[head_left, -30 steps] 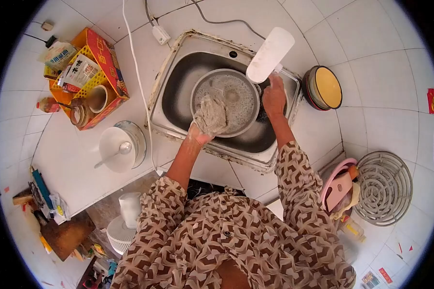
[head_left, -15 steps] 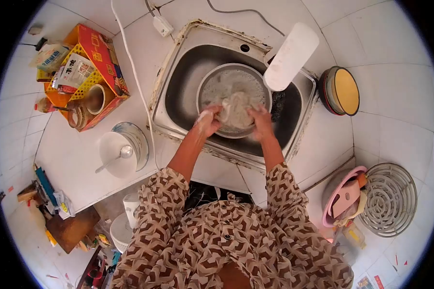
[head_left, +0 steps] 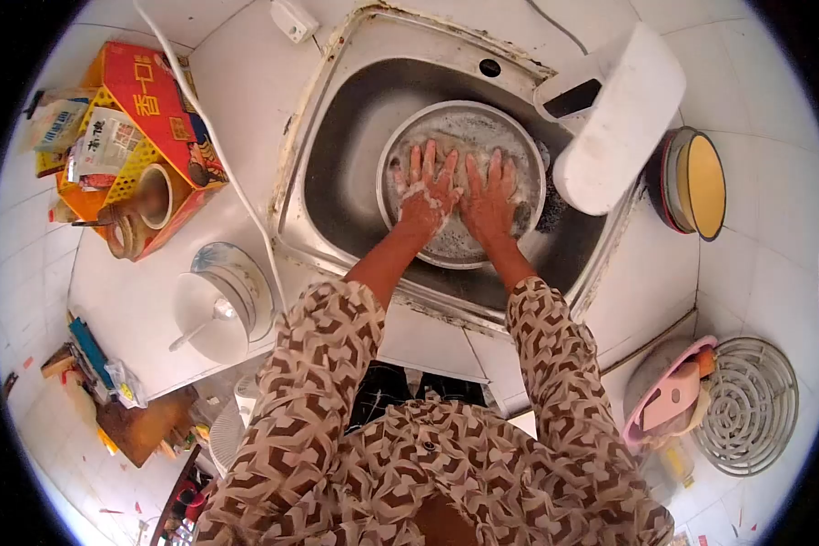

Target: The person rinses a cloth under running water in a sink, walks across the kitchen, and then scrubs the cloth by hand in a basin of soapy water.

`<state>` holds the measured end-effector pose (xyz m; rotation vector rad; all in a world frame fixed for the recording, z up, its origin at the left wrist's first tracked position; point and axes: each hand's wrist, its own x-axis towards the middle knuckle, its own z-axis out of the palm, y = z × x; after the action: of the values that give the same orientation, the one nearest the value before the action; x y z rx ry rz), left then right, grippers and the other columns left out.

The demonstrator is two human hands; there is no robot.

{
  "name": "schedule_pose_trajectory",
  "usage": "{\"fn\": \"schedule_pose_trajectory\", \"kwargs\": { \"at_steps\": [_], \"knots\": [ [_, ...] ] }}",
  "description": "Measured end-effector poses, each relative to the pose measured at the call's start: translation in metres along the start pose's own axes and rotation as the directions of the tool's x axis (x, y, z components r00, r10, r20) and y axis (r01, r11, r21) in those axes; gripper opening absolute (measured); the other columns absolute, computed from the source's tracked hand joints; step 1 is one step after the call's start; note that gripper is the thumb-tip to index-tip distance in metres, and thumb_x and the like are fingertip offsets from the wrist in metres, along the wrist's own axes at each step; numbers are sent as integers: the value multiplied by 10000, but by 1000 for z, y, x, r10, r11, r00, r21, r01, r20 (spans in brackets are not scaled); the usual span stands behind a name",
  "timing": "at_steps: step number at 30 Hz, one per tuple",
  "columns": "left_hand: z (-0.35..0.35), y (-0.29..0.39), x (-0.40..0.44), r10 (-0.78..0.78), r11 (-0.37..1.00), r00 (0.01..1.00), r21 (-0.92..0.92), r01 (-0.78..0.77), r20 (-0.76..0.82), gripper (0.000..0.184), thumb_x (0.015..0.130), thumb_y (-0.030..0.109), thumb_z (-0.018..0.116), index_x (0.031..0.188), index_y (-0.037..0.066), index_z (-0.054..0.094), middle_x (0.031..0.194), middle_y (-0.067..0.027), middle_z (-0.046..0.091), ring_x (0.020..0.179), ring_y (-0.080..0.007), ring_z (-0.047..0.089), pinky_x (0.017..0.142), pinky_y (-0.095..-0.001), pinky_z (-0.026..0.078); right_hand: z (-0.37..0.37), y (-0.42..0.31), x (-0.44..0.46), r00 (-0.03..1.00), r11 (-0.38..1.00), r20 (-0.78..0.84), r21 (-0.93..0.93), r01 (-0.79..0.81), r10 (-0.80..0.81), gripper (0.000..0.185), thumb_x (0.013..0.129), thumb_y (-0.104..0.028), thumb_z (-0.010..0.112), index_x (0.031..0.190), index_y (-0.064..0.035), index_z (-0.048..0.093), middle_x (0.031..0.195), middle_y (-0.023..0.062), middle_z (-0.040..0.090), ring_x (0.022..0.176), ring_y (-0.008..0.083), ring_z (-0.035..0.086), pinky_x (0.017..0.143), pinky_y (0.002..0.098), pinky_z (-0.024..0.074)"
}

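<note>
A round metal basin of cloudy, sudsy water sits in the stainless steel sink. Inside it, my left hand presses down flat with its fingers spread, suds on its back and wrist. Beside it lies my right hand, also palm down, fingers apart. The two hands nearly touch at the thumbs. Whatever soft, pale material is under the palms is mostly hidden by the hands and the murky water.
A white faucet-like fixture overhangs the sink's right side. Left on the counter are a red box of packets and jars, and stacked bowls with a spoon. Nested bowls stand right; a pink basin sits near a round rack.
My hands have gone from gripping a bunched pale cloth-like mass to lying flat and spread in the basin. That mass no longer stands above the water. The view has shifted slightly.
</note>
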<state>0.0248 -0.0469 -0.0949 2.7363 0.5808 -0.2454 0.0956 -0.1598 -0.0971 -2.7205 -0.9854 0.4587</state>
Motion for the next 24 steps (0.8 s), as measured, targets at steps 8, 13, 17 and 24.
{"fn": "schedule_pose_trajectory", "kwargs": {
  "at_steps": [8,13,17,24],
  "knots": [
    [84,-45,8,150,876,986,-471,-101,68,446,911,324,406,1308,122,389,1338,-160,314,1224,-341,286,1008,-447,300,99,46,9,850,1000,527,-15,22,-11,577,843,-162,541,1365,-120,297,1344,194,322,1224,403,316,942,517,352],
    [103,-63,29,154,794,966,-607,3,206,415,906,303,403,1232,52,454,1200,-197,478,1082,-372,453,947,-450,378,67,57,28,847,962,530,208,-177,42,599,827,-132,557,1360,-79,289,1324,194,345,1201,371,363,936,465,379],
    [43,-41,22,-75,951,987,-308,27,-144,417,911,302,406,1236,46,462,1220,-182,470,1094,-348,460,922,-456,393,60,54,22,978,837,143,507,-205,153,616,814,-108,570,1356,-45,283,1308,195,363,1183,345,401,931,423,401],
    [14,5,26,-433,-363,755,-862,355,493,479,907,352,472,1289,67,423,1238,-141,467,1092,-287,480,891,-430,433,2,-4,14,900,455,402,778,-432,167,705,728,-149,685,1324,7,341,1252,229,435,1173,320,436,968,401,373]
  ]
}}
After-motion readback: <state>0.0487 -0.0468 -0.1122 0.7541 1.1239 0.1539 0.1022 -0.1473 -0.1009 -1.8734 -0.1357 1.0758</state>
